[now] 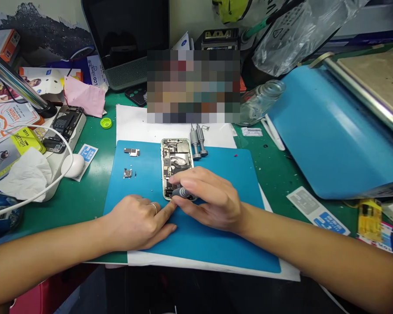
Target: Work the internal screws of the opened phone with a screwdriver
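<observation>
An opened smartphone [177, 160] with its inner parts bare lies on a blue mat [212, 246]. My right hand [212, 196] grips a short grey screwdriver [181, 192] between thumb and fingers, over the phone's lower end. The screwdriver's tip is hidden. With its index finger stretched out, my left hand [142, 222] reaches to the phone's bottom edge; the thumb is apart and the other fingers are curled, with nothing seen in them. On the mat's left lie a small metal-plated part [132, 152] and a small connector-like part [127, 173].
Two more grey screwdrivers [198, 140] lie beyond the phone. White paper [131, 120] shows under the mat. At left are another opened phone [63, 126], a green cap [106, 123] and a white cable [60, 174]. A glass jar [262, 102] and blue sheet [327, 144] sit at right.
</observation>
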`<state>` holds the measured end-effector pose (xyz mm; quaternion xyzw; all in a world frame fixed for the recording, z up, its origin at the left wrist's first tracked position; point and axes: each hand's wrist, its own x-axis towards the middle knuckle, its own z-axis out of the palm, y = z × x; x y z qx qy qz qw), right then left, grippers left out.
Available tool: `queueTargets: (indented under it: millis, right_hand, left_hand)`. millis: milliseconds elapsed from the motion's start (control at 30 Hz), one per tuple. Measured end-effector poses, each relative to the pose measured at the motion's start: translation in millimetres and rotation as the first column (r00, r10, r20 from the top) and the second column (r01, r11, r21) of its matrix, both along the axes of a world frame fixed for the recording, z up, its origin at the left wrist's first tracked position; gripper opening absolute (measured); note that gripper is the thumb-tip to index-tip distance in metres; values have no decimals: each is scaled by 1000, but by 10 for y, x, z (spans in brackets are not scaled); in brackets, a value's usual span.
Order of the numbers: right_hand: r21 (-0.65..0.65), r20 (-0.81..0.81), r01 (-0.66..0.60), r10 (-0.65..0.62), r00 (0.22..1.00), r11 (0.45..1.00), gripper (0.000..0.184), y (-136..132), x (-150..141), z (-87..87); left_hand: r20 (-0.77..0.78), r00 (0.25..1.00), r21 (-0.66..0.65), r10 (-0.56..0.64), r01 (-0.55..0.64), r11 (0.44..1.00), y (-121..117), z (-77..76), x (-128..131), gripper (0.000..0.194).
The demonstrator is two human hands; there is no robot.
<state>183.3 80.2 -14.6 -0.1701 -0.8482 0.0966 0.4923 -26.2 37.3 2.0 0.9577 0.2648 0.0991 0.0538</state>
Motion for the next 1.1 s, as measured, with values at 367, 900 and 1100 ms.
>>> queueTargets:
  millis: [367, 900, 1100]
  right_hand:
    - [-24, -19, 25, -25, 1000, 999, 64, 0, 4, -15]
    - [-17, -42, 22, -23, 999, 1000, 60, 0, -16, -15]
    - [-29, -30, 13, -14, 999, 1000, 60, -2, -9, -22]
  left_hand:
    - [360, 925, 273, -119, 17, 962, 114, 259, -103, 7]
    - [75, 958, 250, 277, -287, 925, 1270, 199, 310, 58]
    - [68, 953, 268, 294, -302, 915, 1420, 291, 382, 57]
